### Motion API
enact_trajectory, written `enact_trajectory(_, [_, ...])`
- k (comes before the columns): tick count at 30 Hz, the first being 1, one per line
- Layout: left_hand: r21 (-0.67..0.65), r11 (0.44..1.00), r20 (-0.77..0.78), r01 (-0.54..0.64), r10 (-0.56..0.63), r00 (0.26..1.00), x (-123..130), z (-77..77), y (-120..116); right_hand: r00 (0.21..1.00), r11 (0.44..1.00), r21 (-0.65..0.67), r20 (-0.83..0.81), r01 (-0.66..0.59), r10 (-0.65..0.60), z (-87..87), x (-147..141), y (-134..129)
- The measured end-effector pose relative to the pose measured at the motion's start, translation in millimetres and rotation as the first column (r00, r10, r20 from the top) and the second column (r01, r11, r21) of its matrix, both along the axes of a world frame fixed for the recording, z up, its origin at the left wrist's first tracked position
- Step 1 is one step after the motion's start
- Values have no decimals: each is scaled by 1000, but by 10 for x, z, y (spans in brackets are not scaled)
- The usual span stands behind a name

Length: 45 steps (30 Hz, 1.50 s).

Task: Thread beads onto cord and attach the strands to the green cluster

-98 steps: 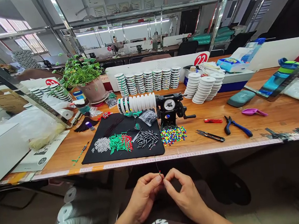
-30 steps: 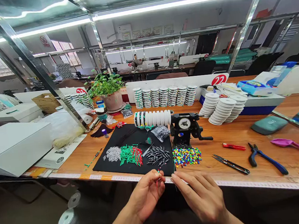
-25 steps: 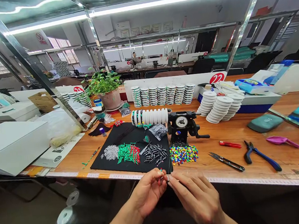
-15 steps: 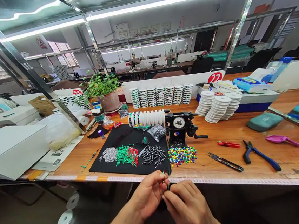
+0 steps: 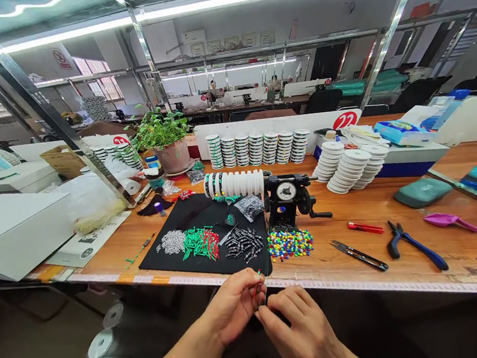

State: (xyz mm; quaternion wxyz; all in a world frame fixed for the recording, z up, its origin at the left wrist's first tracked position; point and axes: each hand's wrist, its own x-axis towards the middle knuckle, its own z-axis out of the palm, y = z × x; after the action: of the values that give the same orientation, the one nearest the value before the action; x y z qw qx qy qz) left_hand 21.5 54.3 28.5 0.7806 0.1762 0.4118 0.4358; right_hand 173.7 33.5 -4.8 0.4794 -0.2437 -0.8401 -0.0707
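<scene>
The left hand pinches a thin cord strung with green and red beads just off the table edge, the right hand curled close beneath, its grip hidden, while the black mat of sorted beads sits within easy reach

Long wooden workbench here, with a measuring tape stuck along the front edge. On it sit a black mat, a hand winder, a loose pile of colored beads, what looks like a red box cutter, thread snips, blue-handled pliers and a pink scoop.
</scene>
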Motion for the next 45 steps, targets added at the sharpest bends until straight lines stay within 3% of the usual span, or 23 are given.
enact_trajectory(7, [-24,1000,26,6,-6,1000,-5,-23,-1,998,1000,-15,68,-17,18,-15,17,-19])
enact_trajectory(10, [-101,995,45,5,0,999,-28,-19,1,995,996,-85,-97,-28,20,-59,45,-1])
enact_trajectory(12, [-146,989,53,3,5,999,-39,-3,6,971,979,-203,-238,-34,-15,-91,60,56])
enact_trajectory(14, [-180,984,59,14,-3,998,-45,22,13,951,927,-372,-301,-52,-68,-115,60,143])
enact_trajectory(16, [-208,977,60,37,-25,998,-48,45,20,947,841,-533,-306,-86,-97,-134,50,230])
enact_trajectory(19, [-205,976,36,69,-63,997,-56,55,29,955,760,-638,-284,-121,-86,-153,54,289])
enact_trajectory(22, [-151,984,-4,92,-93,996,-72,20,37,988,823,-564,-152,-75,-14,-148,115,243])
enact_trajectory(25, [108,982,-262,152,-120,958,-82,-33,37,1000,923,-384,-13,-29,26,-109,194,171])
enact_trajectory(27, [370,894,-564,253,0,826,-85,-49,29,998,973,-231,55,-13,26,-72,226,163])
enact_trajectory(29, [543,744,-744,390,211,634,-91,-41,12,991,995,-102,129,-25,38,-39,233,197])
enact_trajectory(32, [622,542,-783,565,434,447,-121,-25,-7,989,995,-74,124,-66,74,-10,197,287])
enact_trajectory(35, [634,348,-725,690,579,374,-185,-64,12,993,973,-203,-40,-113,108,4,128,358])
enact_trajectory(37, [614,219,-673,758,646,359,-242,-108,51,983,926,-351,-160,-142,90,19,81,396])
enact_trajectory(39, [596,146,-665,789,641,383,-305,-136,104,963,822,-538,-267,-186,43,40,38,446])
enact_trajectory(41, [591,172,-717,788,560,415,-365,-126,159,929,653,-706,-369,-272,-12,59,3,521])
enact_trajectory(45, [597,328,-798,732,338,499,-454,-8,254,857,288,-832,-512,-474,-67,72,-44,728])
